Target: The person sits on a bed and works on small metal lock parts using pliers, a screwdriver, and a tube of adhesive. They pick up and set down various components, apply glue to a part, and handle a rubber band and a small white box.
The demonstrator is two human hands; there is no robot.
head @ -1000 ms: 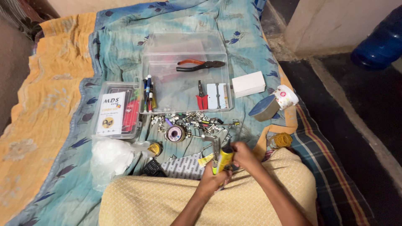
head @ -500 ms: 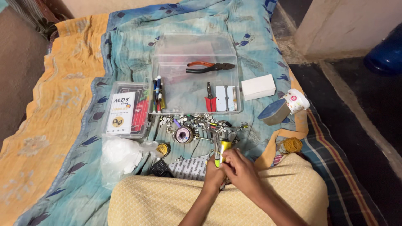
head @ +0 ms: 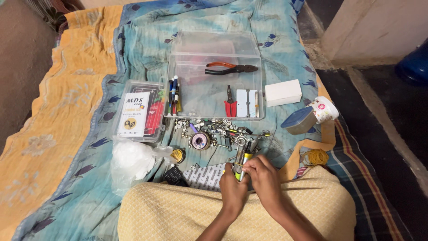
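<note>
Left hand (head: 232, 189) and right hand (head: 263, 176) both closed around a yellow-and-black tool (head: 241, 166), held upright over the lap. Just beyond, a heap of small metal parts (head: 218, 131) on the blue cloth. Further out, a clear plastic box (head: 214, 96) holding orange-handled pliers (head: 229, 68), red cutters (head: 230, 103), pens (head: 174, 93). Left of it, a smaller lidded case (head: 139, 114). Right, a white box (head: 283, 92).

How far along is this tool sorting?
Done: pliers and pens lie in the clear box. In hand: both hands, left and right, grip a yellow tool. Left: a pile of small metal parts lies loose on the cloth.
</note>
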